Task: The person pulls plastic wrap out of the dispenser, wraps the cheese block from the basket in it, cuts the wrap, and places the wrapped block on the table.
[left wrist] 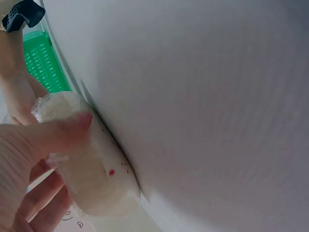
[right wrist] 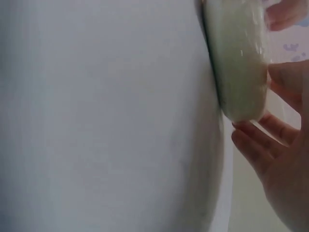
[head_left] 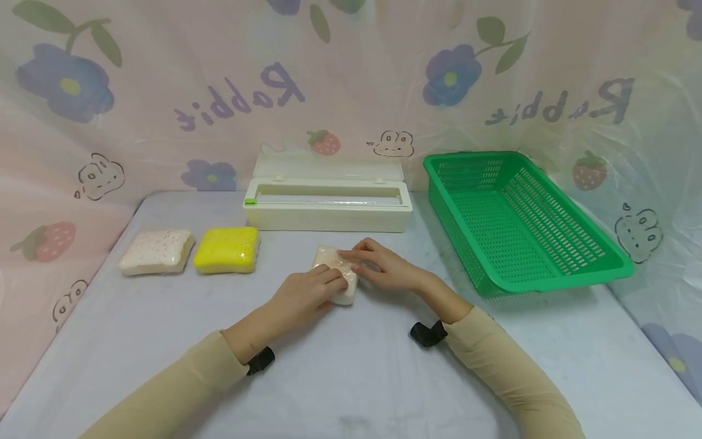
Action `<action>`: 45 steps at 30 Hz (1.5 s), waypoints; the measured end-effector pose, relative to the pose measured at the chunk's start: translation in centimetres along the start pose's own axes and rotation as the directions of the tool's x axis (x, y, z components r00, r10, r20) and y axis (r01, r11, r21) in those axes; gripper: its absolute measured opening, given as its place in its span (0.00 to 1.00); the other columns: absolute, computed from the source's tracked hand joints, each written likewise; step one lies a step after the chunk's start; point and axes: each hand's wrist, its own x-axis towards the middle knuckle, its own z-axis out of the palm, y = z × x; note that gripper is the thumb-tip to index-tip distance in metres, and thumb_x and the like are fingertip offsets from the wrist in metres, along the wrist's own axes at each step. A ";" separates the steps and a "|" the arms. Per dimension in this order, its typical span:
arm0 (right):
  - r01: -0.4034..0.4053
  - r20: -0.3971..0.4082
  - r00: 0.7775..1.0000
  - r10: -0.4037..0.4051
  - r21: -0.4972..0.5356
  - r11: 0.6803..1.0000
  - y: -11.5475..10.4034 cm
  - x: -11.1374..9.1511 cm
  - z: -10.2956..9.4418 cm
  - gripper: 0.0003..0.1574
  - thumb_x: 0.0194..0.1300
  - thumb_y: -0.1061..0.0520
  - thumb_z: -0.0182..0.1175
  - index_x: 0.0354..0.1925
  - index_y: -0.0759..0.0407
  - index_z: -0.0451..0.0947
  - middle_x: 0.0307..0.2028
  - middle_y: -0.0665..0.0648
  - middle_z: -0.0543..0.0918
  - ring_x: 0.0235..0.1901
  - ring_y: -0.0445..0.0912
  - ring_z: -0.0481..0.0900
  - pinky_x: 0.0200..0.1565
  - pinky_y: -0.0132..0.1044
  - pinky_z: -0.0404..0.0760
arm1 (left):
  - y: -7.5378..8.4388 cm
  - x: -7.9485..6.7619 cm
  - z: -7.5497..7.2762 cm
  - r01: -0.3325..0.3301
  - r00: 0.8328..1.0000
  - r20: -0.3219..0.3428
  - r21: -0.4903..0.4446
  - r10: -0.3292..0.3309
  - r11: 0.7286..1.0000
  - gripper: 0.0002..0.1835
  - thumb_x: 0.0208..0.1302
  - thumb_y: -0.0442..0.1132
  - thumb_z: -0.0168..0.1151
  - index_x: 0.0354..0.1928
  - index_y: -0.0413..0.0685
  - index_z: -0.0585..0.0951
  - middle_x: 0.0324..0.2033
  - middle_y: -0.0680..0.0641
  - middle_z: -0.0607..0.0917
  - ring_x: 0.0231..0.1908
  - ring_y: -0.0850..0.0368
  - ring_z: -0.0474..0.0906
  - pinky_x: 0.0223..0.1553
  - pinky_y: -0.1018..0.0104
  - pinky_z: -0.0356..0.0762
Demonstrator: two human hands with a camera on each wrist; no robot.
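A cream block wrapped in clear film lies on the table, between both hands; its kind cannot be told. The left wrist view shows red specks along the side of this block. My left hand holds it from the near left, thumb across one face and fingers at the other side. At the far right end of the block, my right hand touches it with thumb and fingers bent about the corner. From the right wrist, the right hand has its fingertips on the block's end.
A yellow wrapped block and a speckled pale one lie at the left. Behind the hands stands a white film dispenser box, lid raised. A green plastic basket stands at the right. A printed curtain hangs behind the table.
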 end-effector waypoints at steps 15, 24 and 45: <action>-0.064 0.043 0.997 0.059 0.128 0.990 0.2 0.8 -0.2 0.37 0.53 0.72 0.58 0.62 0.57 0.70 0.42 0.57 0.71 0.46 0.46 0.70 0.53 0.41 0.78 | -2.2 -1.5 0.0 0.054 0.985 -0.147 -0.228 -0.089 0.972 0.14 0.58 0.30 0.65 0.44 0.50 0.78 0.44 0.51 0.82 0.48 0.55 0.78 0.43 0.60 0.81; -0.058 0.002 0.998 0.059 0.249 0.967 0.2 0.2 -0.2 0.31 0.57 0.67 0.63 0.60 0.62 0.71 0.56 0.61 0.72 0.56 0.50 0.68 0.56 0.46 0.75 | -2.9 -1.6 -0.9 0.136 0.965 -0.140 -0.458 -0.223 0.878 0.18 0.62 0.28 0.62 0.53 0.42 0.74 0.50 0.47 0.81 0.54 0.51 0.77 0.56 0.56 0.76; -0.288 -0.014 0.919 0.395 0.663 0.692 -1.8 0.6 0.7 0.32 0.72 0.47 0.48 0.62 0.69 0.67 0.55 0.67 0.77 0.50 0.48 0.80 0.53 0.43 0.80 | -3.5 -1.6 -0.9 0.360 0.840 0.077 -0.819 -0.537 0.446 0.23 0.72 0.36 0.49 0.67 0.41 0.63 0.58 0.34 0.76 0.56 0.41 0.76 0.53 0.52 0.78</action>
